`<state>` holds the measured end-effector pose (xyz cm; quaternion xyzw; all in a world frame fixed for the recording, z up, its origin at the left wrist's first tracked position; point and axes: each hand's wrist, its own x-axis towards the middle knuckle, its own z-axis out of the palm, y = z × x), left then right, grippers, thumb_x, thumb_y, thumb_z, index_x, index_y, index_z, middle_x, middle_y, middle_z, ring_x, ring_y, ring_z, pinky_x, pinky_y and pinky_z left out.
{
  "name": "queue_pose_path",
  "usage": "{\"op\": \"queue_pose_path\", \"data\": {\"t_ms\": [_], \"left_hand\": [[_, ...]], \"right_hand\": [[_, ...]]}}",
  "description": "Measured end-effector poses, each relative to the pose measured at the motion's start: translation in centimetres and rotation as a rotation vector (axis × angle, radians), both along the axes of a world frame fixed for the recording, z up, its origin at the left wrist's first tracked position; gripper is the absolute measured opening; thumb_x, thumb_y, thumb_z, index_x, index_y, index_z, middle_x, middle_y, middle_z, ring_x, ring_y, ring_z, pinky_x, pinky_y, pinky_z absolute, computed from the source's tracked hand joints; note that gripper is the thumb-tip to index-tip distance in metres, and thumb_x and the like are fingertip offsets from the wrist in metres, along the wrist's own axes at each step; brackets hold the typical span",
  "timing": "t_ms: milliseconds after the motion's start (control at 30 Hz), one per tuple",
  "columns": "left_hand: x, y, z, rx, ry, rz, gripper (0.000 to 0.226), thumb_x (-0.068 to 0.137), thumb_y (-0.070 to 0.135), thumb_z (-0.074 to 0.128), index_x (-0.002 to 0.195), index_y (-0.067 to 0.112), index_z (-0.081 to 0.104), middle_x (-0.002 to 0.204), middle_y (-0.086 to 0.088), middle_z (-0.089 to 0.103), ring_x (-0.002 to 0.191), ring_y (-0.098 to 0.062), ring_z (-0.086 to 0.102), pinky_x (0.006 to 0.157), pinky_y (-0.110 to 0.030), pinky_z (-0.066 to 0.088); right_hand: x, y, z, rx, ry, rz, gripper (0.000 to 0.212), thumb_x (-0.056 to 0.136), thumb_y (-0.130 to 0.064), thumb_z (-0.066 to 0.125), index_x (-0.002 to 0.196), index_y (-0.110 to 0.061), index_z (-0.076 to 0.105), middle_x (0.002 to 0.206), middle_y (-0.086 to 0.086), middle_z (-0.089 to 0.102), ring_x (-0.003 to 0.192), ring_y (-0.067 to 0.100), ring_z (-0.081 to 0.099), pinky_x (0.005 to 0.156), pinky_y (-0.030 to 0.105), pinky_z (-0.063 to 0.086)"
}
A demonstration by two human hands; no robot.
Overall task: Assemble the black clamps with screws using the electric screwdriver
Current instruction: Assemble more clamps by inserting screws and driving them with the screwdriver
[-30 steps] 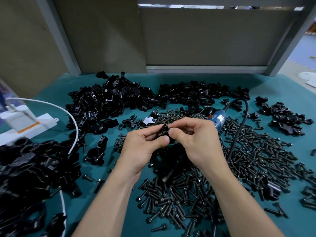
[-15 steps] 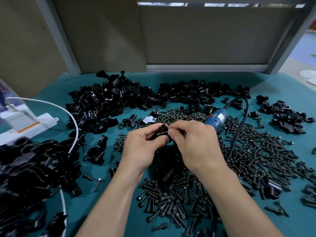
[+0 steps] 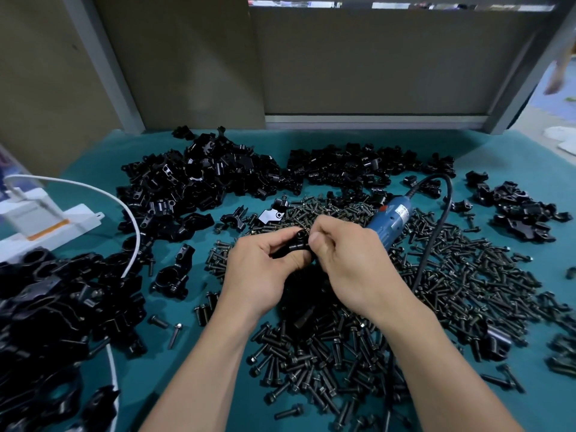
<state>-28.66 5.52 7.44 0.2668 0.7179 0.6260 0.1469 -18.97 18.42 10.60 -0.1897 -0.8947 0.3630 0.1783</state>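
Note:
My left hand grips a small black clamp above the middle of the teal table. My right hand meets it from the right, thumb and fingers pinching at the clamp's right side; whatever it pinches is hidden behind the fingers. The blue electric screwdriver lies on the table just behind my right hand, its black cord looping back and down to the front. A wide spread of black screws covers the table beneath and to the right of my hands.
Heaps of black clamp parts lie at the back left, the back middle, the far right and the near left. A white power strip with a white cable sits at the left edge. Grey panels close off the back.
Both hands have kept hold at the clamp and shifted slightly. My right fingers have worked at the clamp's right side. The screwdriver has not moved.

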Motion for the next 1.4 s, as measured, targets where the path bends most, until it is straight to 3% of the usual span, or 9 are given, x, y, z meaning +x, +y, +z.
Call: {"op": "queue_pose_path", "data": {"t_ms": [167,300,433,600,733,867,1067,1233,1400], "left_hand": [[0.2,-0.1,0.2,0.023,0.036,0.01,0.055,0.082,0.013,0.088,0.083,0.065,0.073,0.091,0.027,0.078,0.088,0.01,0.072,0.072,-0.005,0.051],[0.4,0.0,-0.3,-0.03,0.03,0.019,0.04,0.077,0.027,0.092,0.109,0.046,0.077,0.101,0.028,0.076,0.1,0.013,0.068,0.084,-0.008,0.051],[0.3,0.1,-0.3,-0.026,0.052,0.006,0.04,0.08,0.02,0.09,0.107,0.047,0.078,0.103,0.026,0.077,0.101,0.008,0.071,0.087,-0.014,0.055],[0.3,-0.1,0.2,0.019,0.005,0.016,0.037,0.074,0.028,0.092,0.099,0.049,0.076,0.095,0.031,0.076,0.093,0.012,0.071,0.078,-0.007,0.054],[0.2,-0.2,0.2,0.039,0.015,-0.005,0.039,0.081,0.015,0.089,0.092,0.052,0.08,0.096,0.019,0.08,0.094,0.0,0.076,0.085,-0.023,0.062],[0.3,-0.1,0.3,0.015,0.014,0.023,0.034,0.077,0.027,0.091,0.102,0.046,0.078,0.099,0.028,0.077,0.099,0.011,0.07,0.085,-0.012,0.055],[0.2,0.0,0.2,0.011,0.012,0.082,0.038,0.082,0.017,0.088,0.113,0.037,0.079,0.103,0.02,0.079,0.1,0.003,0.073,0.096,-0.028,0.057],[-0.7,-0.4,-0.5,-0.008,-0.087,0.212,0.049,0.081,0.022,0.09,0.127,0.03,0.073,0.119,0.018,0.072,0.113,-0.001,0.067,0.11,-0.036,0.051],[-0.6,0.1,-0.5,-0.028,-0.133,0.258,0.045,0.08,0.028,0.091,0.121,0.037,0.074,0.112,0.023,0.07,0.116,-0.007,0.066,0.105,-0.035,0.051]], "right_hand": [[-0.3,-0.5,-0.3,0.047,0.053,-0.045,0.044,0.107,-0.037,0.047,0.065,-0.024,0.047,0.054,-0.008,0.055,0.054,0.012,0.051,0.049,0.025,0.034],[0.0,-0.1,-0.2,0.009,0.03,0.009,0.029,0.106,-0.029,0.052,0.077,-0.026,0.052,0.058,-0.007,0.059,0.053,0.009,0.051,0.047,0.021,0.035],[-0.6,-0.2,0.2,0.042,0.014,-0.093,0.048,0.106,-0.04,0.05,0.061,-0.021,0.048,0.052,-0.004,0.052,0.053,0.012,0.05,0.049,0.028,0.032],[0.8,0.6,0.6,0.041,-0.038,0.086,0.029,0.104,-0.03,0.056,0.077,-0.023,0.057,0.062,-0.004,0.062,0.058,0.012,0.056,0.049,0.024,0.04],[-0.1,0.0,0.4,0.03,0.008,0.03,0.047,0.105,-0.036,0.051,0.062,-0.017,0.051,0.052,-0.003,0.051,0.053,0.014,0.049,0.049,0.028,0.035],[0.1,0.1,0.1,-0.022,0.052,0.004,0.032,0.103,-0.034,0.057,0.072,-0.024,0.057,0.055,-0.008,0.06,0.05,0.009,0.048,0.046,0.02,0.034],[0.2,-0.2,1.1,0.111,0.052,-0.218,0.064,0.104,-0.062,0.035,0.059,-0.019,0.048,0.046,-0.009,0.05,0.046,0.007,0.048,0.05,0.028,0.037],[3.6,2.0,1.5,-0.012,-0.24,-0.628,0.052,0.094,-0.071,0.053,0.099,-0.019,0.053,0.085,0.003,0.065,0.081,0.029,0.062,0.072,0.04,0.047],[1.9,0.1,1.0,-0.088,-0.463,-0.674,0.099,0.08,-0.083,0.06,0.148,-0.018,0.033,0.113,0.008,0.064,0.09,0.031,0.056,0.077,0.039,0.043]]}}
